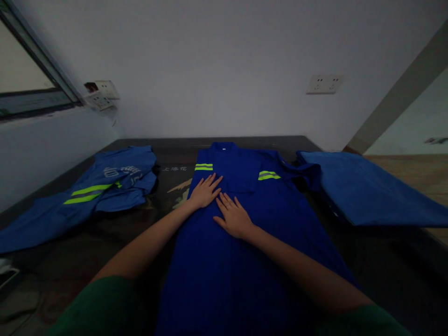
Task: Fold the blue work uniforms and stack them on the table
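Note:
A dark blue work jacket (pixel 224 252) with yellow-green reflective stripes lies spread on the dark table (pixel 105 242), its collar toward the wall. The left side is folded inward, with that sleeve laid across the chest, while the right sleeve sticks out to the side. Flat on the fabric, near the left stripe, rests my left hand (pixel 205 192), fingers apart. My right hand (pixel 235 216) also lies palm down, just below and to the right of it, fingers spread. Neither hand grips the cloth.
To the left lies a crumpled lighter blue garment (pixel 119 172) with a reflective stripe and white lettering. A flat blue garment or cloth (pixel 371 191) lies at the right, over the table edge. Behind the table rises a wall with sockets (pixel 324 84). A white object (pixel 7 275) sits at lower left.

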`<act>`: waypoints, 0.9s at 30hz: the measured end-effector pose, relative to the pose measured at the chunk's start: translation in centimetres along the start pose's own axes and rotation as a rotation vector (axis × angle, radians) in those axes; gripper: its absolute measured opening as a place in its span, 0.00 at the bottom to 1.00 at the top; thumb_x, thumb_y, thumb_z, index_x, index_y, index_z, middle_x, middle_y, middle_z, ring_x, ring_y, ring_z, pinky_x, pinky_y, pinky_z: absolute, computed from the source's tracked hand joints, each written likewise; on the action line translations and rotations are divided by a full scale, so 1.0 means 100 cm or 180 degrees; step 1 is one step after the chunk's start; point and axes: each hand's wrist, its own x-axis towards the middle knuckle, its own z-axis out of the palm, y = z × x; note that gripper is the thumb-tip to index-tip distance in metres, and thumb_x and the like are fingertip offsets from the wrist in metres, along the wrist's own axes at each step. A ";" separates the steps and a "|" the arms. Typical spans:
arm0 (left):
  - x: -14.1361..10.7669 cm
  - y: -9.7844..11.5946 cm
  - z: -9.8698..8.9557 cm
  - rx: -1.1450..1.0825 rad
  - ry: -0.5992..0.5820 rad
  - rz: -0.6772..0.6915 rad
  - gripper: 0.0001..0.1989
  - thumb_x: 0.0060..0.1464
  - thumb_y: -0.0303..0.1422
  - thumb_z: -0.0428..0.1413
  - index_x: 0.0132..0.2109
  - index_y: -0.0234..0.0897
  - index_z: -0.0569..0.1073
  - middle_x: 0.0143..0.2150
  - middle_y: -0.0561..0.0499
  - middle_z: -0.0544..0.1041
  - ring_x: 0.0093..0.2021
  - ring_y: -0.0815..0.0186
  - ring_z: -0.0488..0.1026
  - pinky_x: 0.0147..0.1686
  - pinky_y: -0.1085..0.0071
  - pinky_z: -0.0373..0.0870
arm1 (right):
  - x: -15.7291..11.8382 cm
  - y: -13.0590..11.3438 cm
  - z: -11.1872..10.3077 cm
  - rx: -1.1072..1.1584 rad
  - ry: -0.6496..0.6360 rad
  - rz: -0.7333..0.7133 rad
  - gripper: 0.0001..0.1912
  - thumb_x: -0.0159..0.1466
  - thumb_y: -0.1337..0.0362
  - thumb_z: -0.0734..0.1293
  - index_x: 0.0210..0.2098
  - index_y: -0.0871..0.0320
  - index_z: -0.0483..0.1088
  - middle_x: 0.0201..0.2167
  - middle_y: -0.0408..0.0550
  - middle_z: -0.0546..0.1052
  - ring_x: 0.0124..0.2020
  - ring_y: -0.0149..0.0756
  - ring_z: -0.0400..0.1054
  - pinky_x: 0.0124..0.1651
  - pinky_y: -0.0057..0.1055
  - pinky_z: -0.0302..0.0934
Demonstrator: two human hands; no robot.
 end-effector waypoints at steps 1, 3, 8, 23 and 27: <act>-0.001 -0.005 -0.001 0.0008 -0.0053 0.0060 0.28 0.66 0.44 0.38 0.70 0.48 0.46 0.71 0.49 0.45 0.70 0.58 0.44 0.65 0.53 0.47 | -0.003 0.000 0.001 -0.0007 0.0004 -0.0007 0.37 0.68 0.47 0.53 0.67 0.66 0.49 0.69 0.59 0.47 0.70 0.45 0.38 0.68 0.50 0.36; -0.003 -0.014 -0.004 0.0013 -0.0198 0.0127 0.28 0.66 0.46 0.38 0.70 0.51 0.45 0.72 0.50 0.44 0.70 0.57 0.43 0.65 0.51 0.45 | -0.005 0.001 0.002 -0.0024 -0.0002 -0.0015 0.37 0.68 0.46 0.51 0.68 0.65 0.49 0.69 0.57 0.47 0.70 0.44 0.37 0.68 0.50 0.35; 0.001 -0.008 -0.010 0.0093 -0.0419 -0.0161 0.27 0.66 0.47 0.37 0.69 0.53 0.45 0.71 0.49 0.45 0.70 0.52 0.43 0.63 0.44 0.44 | -0.004 0.002 0.002 -0.0090 0.0041 -0.0066 0.36 0.68 0.46 0.50 0.67 0.64 0.50 0.69 0.58 0.48 0.70 0.44 0.37 0.68 0.50 0.34; 0.057 0.028 0.008 -0.0188 -0.0193 -0.0497 0.28 0.66 0.42 0.39 0.69 0.44 0.49 0.71 0.44 0.46 0.70 0.55 0.43 0.65 0.52 0.46 | -0.012 -0.002 0.001 -0.0049 0.0145 -0.0383 0.32 0.69 0.49 0.52 0.65 0.63 0.55 0.66 0.56 0.56 0.69 0.44 0.44 0.67 0.52 0.37; 0.059 0.033 0.010 -0.0167 -0.0143 -0.0695 0.27 0.65 0.43 0.40 0.69 0.49 0.50 0.71 0.48 0.46 0.70 0.54 0.43 0.65 0.52 0.45 | -0.012 -0.003 -0.001 -0.0049 0.0080 -0.0366 0.32 0.69 0.49 0.52 0.66 0.62 0.54 0.67 0.55 0.54 0.69 0.45 0.42 0.67 0.53 0.37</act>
